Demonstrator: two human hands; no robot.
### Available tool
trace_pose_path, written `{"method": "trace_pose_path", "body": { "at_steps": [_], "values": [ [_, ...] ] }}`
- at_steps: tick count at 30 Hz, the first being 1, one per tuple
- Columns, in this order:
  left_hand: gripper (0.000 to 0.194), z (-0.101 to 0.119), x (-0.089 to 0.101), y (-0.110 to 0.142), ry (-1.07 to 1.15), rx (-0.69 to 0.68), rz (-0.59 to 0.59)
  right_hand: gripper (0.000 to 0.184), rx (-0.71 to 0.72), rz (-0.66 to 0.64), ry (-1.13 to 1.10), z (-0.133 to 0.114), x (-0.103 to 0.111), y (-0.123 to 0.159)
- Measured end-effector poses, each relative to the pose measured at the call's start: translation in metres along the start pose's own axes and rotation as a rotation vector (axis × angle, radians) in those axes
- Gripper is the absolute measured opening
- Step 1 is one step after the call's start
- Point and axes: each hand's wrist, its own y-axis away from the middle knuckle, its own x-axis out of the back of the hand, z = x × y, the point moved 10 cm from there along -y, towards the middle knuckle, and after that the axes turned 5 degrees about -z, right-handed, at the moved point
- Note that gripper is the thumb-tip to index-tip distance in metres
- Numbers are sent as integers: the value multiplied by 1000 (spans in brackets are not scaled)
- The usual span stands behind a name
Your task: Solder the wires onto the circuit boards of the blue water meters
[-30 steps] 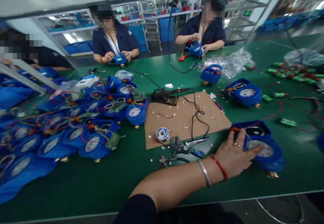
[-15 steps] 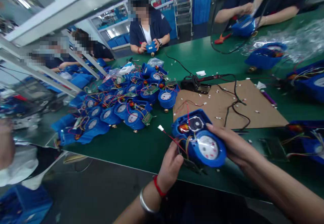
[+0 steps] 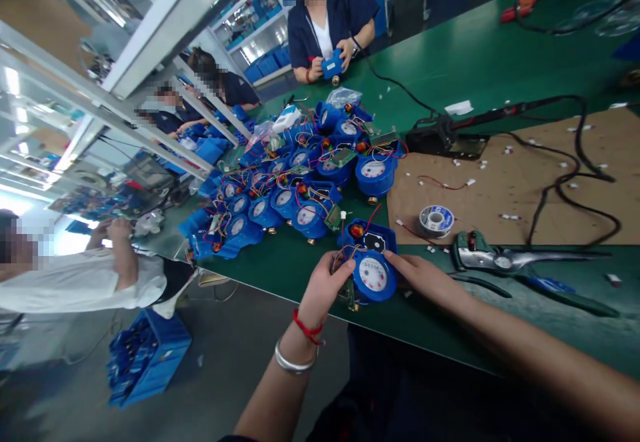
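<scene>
Between my two hands is a blue water meter [image 3: 374, 275] with a round white dial, its electronics compartment open at the far side. My left hand [image 3: 327, 282] grips its left side, thumb near the dial, with wires and a small green circuit board [image 3: 350, 291] by the fingers. My right hand [image 3: 413, 270] holds the opposite side, fingers at the compartment's edge. A red wire with a white connector [image 3: 343, 216] sticks up from the meter. Just beyond stand several similar blue meters [image 3: 308, 215] in rows, wires and boards hanging out.
Right of the meter lie a brown cardboard sheet [image 3: 505, 219], a solder spool [image 3: 436, 221], green-handled locking pliers [image 3: 500, 259] and a soldering iron stand [image 3: 440, 137] with a black cable. Co-workers sit across and to the left. A blue crate [image 3: 170, 355] stands on the floor.
The view has swung left and down. The held meter has moved left, closer to the rows of meters, with both hands still on it. The spool and pliers now show.
</scene>
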Motion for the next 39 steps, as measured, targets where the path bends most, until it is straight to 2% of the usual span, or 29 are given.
{"method": "trace_pose_path", "body": {
  "at_steps": [2, 4, 6, 8, 10, 13, 15, 17, 19, 21, 23, 24, 26, 29, 31, 33, 39],
  "values": [
    [42, 10, 9, 3, -117, -22, 16, 30, 77, 78, 310, -19, 15, 8],
    [38, 19, 18, 11, -179, -28, 11, 25, 169, 173, 540, -41, 21, 22],
    [32, 22, 23, 21, -161, -4, -36, 25, 251, 278, 662, -59, 19, 42],
    [26, 23, 24, 29, -73, 30, -84, 29, 372, 337, 723, -76, 7, 61],
    [24, 25, 22, 34, 74, 61, -99, 35, 588, 258, 784, -94, -22, 78],
    [27, 33, 7, 32, 345, 97, -129, 48, 912, 11, 919, -111, -72, 99],
    [29, 44, -5, 27, 468, 65, -171, 44, 990, -14, 982, -117, -80, 103],
    [36, 57, -15, 21, 502, -11, -233, 31, 962, 90, 954, -126, -64, 99],
    [40, 60, -13, 14, 392, -96, -209, 20, 844, 242, 848, -133, -32, 90],
    [37, 54, 8, 7, 144, -178, 11, 16, 636, 342, 642, -125, 6, 75],
    [35, 45, 30, 8, -108, -220, 284, 19, 447, 335, 295, -103, 36, 57],
    [38, 37, 33, 8, -183, -205, 347, 19, 376, 299, 103, -89, 44, 48],
    [52, 16, 22, 3, -225, -122, 305, 18, 289, 242, -198, -67, 51, 33],
    [70, -1, -3, -1, -262, -44, 177, 15, 246, 249, -332, -50, 57, 25],
    [74, 3, -10, -1, -326, -64, 197, 15, 260, 263, -332, -49, 59, 26],
    [69, 11, -11, -5, -356, -108, 230, 17, 271, 291, -317, -48, 63, 28],
    [64, 35, -14, -44, -445, -306, 160, 49, 330, 386, -280, -47, 84, 28]
  ]
}}
